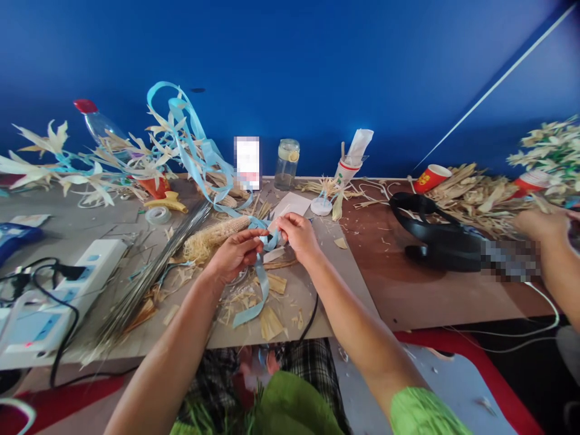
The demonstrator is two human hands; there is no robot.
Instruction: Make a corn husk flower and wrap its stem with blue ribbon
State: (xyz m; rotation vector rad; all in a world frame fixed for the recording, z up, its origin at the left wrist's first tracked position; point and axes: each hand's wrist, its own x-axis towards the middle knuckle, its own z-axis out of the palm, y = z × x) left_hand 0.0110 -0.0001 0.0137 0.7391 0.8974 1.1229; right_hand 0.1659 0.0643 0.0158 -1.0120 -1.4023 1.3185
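Over the middle of the table, my left hand (238,252) is closed, thumb and fingers pinching a light-blue ribbon (259,290). One tail of the ribbon hangs down onto the table, and a long part runs up to the left in loose loops. Close beside it, my right hand (299,237) is also closed, its fingertips pinched at the ribbon's bunched part. A small dark spot shows at the left fingertips, too small to make out. Just behind my left hand lies a bare corn cob with fibres (217,237). Scraps of dry corn husk (272,323) lie below the hands.
At left are a power strip (90,284) with black cables, a bundle of thin wires (156,272), a tape roll (158,215) and husk flowers (90,181). Behind stand a glass jar (287,166) and paper cup (348,171). At right are a black object (435,235) and another person's hand (544,226).
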